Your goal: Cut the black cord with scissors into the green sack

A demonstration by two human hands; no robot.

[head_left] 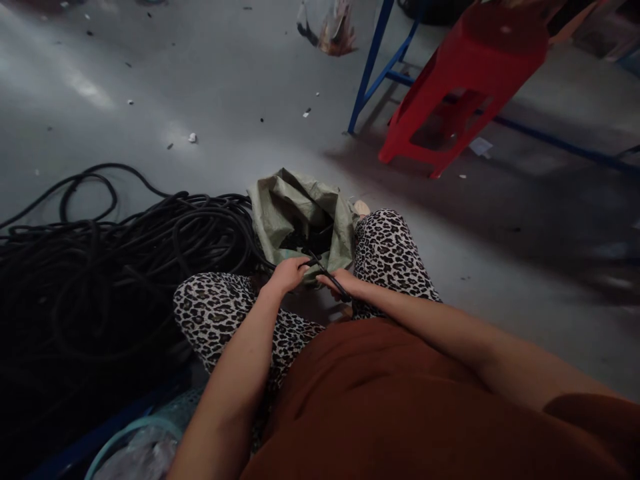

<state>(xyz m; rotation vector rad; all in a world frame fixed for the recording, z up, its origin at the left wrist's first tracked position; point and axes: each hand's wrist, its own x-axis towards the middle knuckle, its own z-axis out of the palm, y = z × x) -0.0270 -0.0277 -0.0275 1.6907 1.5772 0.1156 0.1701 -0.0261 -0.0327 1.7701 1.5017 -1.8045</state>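
I sit with my knees apart, in leopard-print trousers. Between my knees stands an open green woven sack [280, 207] with dark pieces inside. My left hand [289, 272] and my right hand [340, 280] meet just in front of the sack's mouth. Both are closed on a short black cable piece [325, 270] that runs across between them. A big heap of coiled black cable [100, 267] lies on the floor to my left, touching the sack.
A red plastic stool [465, 87] stands at the back right beside a blue metal frame [373, 67]. A clear bag [330, 27] lies on the grey floor far back. A teal basket rim [130, 433] shows at the lower left. Scraps litter the floor.
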